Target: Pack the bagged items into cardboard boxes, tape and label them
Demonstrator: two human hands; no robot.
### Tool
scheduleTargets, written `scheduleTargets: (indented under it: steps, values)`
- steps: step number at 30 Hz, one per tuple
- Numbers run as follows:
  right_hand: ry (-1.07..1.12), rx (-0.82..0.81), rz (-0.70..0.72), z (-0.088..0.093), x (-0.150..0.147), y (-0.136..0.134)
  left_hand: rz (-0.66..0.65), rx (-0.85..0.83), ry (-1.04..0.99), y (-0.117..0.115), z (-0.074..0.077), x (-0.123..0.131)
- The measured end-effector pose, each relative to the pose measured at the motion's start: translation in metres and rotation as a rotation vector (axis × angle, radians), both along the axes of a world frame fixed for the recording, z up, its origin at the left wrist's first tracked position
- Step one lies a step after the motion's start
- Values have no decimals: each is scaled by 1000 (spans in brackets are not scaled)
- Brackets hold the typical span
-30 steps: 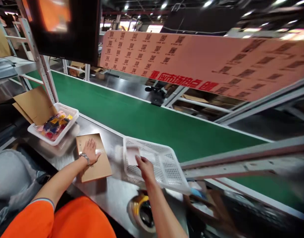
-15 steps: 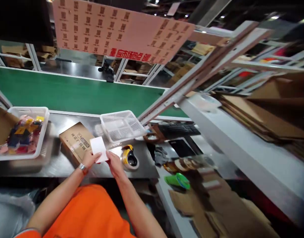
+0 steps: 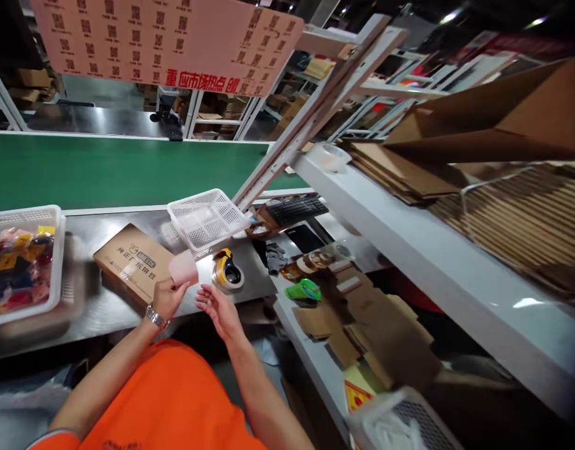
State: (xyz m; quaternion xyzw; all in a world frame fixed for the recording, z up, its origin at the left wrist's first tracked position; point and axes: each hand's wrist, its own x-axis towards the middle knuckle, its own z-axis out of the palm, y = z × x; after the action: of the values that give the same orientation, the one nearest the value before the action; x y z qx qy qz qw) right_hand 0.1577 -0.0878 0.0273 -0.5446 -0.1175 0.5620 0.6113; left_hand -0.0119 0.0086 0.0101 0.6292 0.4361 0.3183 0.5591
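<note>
half a second ago we had both hands on the slip; now our right hand (image 3: 218, 306) has let go, fingers apart and empty. our left hand (image 3: 167, 298) alone pinches the slip (image 3: 184, 269) over the steel bench's (image 3: 104, 309) front edge, just beside the cardboard box (image 3: 130, 262), near the tape dispenser (image 3: 227, 273).

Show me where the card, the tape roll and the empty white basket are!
card (image 3: 184, 269): head view, middle of its pale face.
tape roll (image 3: 227, 273): head view, middle of the roll.
white basket (image 3: 206, 220): head view, its bare mesh bottom.
</note>
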Motion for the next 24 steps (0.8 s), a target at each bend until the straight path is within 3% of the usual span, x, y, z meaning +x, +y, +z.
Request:
scheduleTargets:
  steps: [4, 6, 8, 10, 13, 15, 17, 22, 24]
  values:
    - [54, -2, 160, 6, 26, -16, -246, 574, 109, -10, -1, 3]
    - [36, 2, 224, 11, 39, -30, -296, 691, 158, -16, -3, 11]
    - [-9, -6, 234, 14, 50, -43, -285, 689, 166, -23, -5, 23]
    - [-55, -3, 180, 15, 62, -55, -159, 563, 128, -32, -4, 38]
    - [-111, 44, 10, 11, 76, -68, 45, 93, -22, -50, 1, 66]
    - [-129, 77, -67, 6, 85, -75, -22, -208, -101, -66, 4, 85]
    - [-130, 101, -99, 2, 92, -82, -187, -367, -115, -84, 6, 102]
    - [-89, 118, -112, -6, 127, -114, -445, -446, 36, -119, 10, 122]
    - [-92, 103, -95, -11, 147, -132, -428, -444, 37, -122, 12, 122]
